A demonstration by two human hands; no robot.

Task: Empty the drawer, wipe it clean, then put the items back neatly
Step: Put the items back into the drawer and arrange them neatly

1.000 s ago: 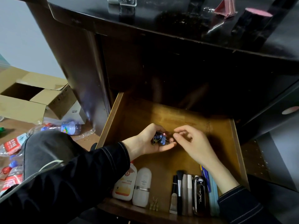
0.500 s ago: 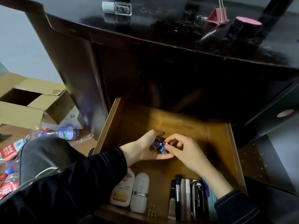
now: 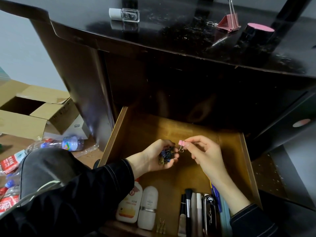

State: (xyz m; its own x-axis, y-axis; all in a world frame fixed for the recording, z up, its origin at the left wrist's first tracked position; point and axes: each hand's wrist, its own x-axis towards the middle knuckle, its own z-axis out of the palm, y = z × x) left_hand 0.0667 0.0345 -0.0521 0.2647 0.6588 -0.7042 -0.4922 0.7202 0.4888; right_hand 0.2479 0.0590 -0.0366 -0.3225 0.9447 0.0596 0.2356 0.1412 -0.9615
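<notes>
You were well into the last stage, as far as I could judge: the wooden drawer (image 3: 153, 130) stood pulled out, its bare floor looked clean, and a neat row already lay along its near edge, an orange-labelled lotion bottle (image 3: 130, 206), a white bottle (image 3: 147, 207), a pair of small gold clips (image 3: 161, 225), a makeup brush (image 3: 188, 202) and a black case (image 3: 209, 214) among slim tubes and pens. Your left hand (image 3: 153, 158) hovered over the middle of the drawer with its fingers curled round a cluster of small binder clips (image 3: 166, 154), dark and blue. Just beside it your right hand (image 3: 205, 154) pinched a small pink binder clip (image 3: 181, 143) between thumb and forefinger, its wire loop hanging down, the other fingers loosely bent. What was left, I judged, was to set these clips down in order and bring back what sat on the dark counter (image 3: 171, 36): a clear bottle with a white cap (image 3: 126, 14), a large pink binder clip (image 3: 228, 23) and a black cylinder with a pink top (image 3: 254, 35). How many clips your left hand held I could not tell, since the fingers covered most of them. Your left sleeve hid part of the lotion bottle, your right forearm hid the things at the right of the row, and the back of the drawer was lost in shadow. No cloth was in view.
</notes>
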